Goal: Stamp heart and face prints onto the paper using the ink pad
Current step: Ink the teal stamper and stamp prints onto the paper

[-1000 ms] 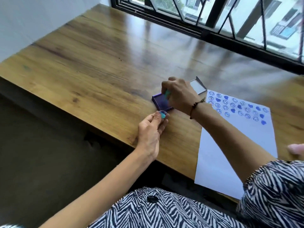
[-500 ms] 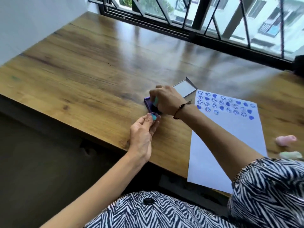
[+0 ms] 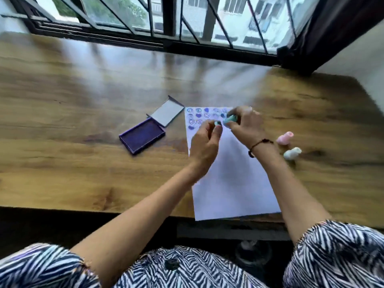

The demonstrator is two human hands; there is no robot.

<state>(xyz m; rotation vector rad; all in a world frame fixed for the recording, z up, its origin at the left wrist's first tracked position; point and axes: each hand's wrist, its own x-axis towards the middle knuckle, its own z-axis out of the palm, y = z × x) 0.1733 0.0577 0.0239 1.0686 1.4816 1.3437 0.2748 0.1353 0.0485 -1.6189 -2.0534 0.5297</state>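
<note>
A white sheet of paper [image 3: 230,183] lies on the wooden table [image 3: 83,113], its far end covered with blue heart and face prints [image 3: 199,116]. Left of it sits the open purple ink pad [image 3: 142,137] with its lid [image 3: 167,110] flipped back. My right hand [image 3: 245,125] holds a teal stamp [image 3: 229,119] low over the printed rows. My left hand [image 3: 204,142] pinches a second small teal stamp [image 3: 217,122] just beside it. Both hands are blurred, so I cannot tell whether either stamp touches the paper.
A pink stamp [image 3: 285,138] and a pale mint stamp [image 3: 292,153] stand on the table right of the paper. A barred window [image 3: 187,21] runs along the far edge, with a dark curtain [image 3: 332,32] at the right. The paper's near end overhangs the table's front edge.
My right hand lifted its stamp off the ink pad and swung right over the paper. My left hand followed with its stamp. The camera view turned right.
</note>
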